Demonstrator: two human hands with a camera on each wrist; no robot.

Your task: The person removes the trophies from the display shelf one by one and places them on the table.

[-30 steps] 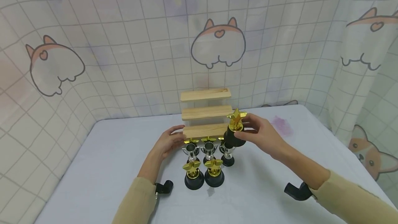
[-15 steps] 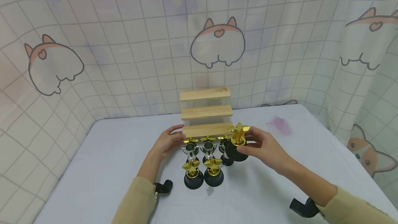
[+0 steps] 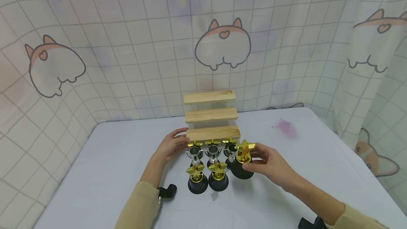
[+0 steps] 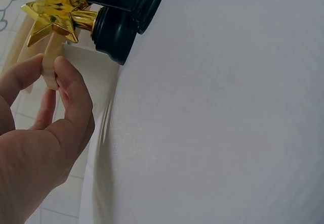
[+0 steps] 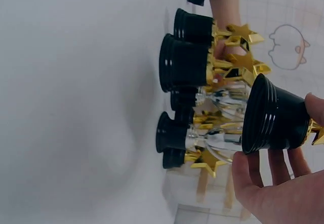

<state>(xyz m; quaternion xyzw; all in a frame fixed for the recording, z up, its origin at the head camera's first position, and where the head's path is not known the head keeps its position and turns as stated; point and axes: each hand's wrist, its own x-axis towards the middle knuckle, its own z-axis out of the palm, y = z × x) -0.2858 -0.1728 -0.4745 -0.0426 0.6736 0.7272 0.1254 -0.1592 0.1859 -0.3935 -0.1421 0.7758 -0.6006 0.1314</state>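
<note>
My right hand (image 3: 271,163) grips a gold star trophy (image 3: 242,169) by its black base. In the right wrist view that base (image 5: 276,117) is off the table, tilted, beside the silver cups. My left hand (image 3: 170,146) is at the left end of the lowest board of a wooden three-step shelf (image 3: 213,133). The left wrist view has the thumb and fingers pinching the board's end (image 4: 49,64). Two gold star trophies (image 3: 218,179) stand in the front row. Behind them are three silver cup trophies (image 3: 213,153), then more gold star trophies (image 3: 194,144) against the shelf.
A white cloth covers the table (image 3: 121,162), with a pink stain (image 3: 286,128) at the right. A gridded curtain with cartoon animals (image 3: 222,45) hangs behind and at both sides. Black camera mounts (image 3: 167,191) sit on the wrists.
My right hand has come down and toward me with the gold star trophy, to the right of the front row. The left hand keeps its place at the shelf.
</note>
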